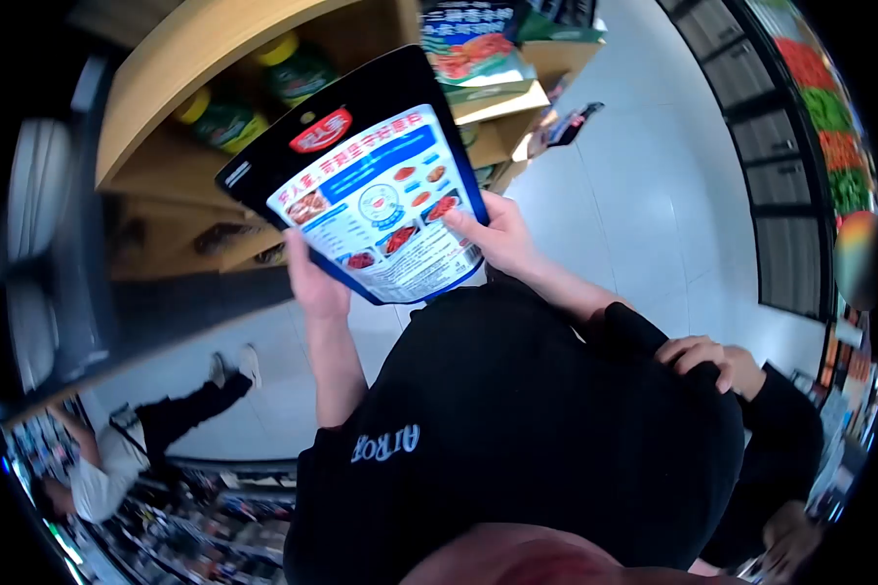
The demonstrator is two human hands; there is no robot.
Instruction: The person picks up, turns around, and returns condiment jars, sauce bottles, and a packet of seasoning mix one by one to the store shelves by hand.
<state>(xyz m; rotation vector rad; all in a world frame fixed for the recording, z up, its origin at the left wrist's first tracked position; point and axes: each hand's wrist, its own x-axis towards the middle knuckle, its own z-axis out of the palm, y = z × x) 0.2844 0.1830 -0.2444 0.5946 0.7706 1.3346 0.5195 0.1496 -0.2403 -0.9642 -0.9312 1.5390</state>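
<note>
A large black, white and blue food pouch (376, 195) is held up in front of me, tilted, its printed back facing me with small pictures of red dishes. My right hand (502, 237) grips its lower right edge, thumb lying over the print and the other fingers mostly out of sight behind. At the lower left edge, my left hand (315, 283) supports the pouch, with part of its fingers hidden by it.
Beyond the pouch stands a wooden shelf unit (132, 107) with yellow-lidded green jars (222, 121) and more packages (473, 44). Another person's hand (698, 361) rests on my right sleeve. A vegetable display (829, 112) lines the right; a person (117, 458) stands at far left.
</note>
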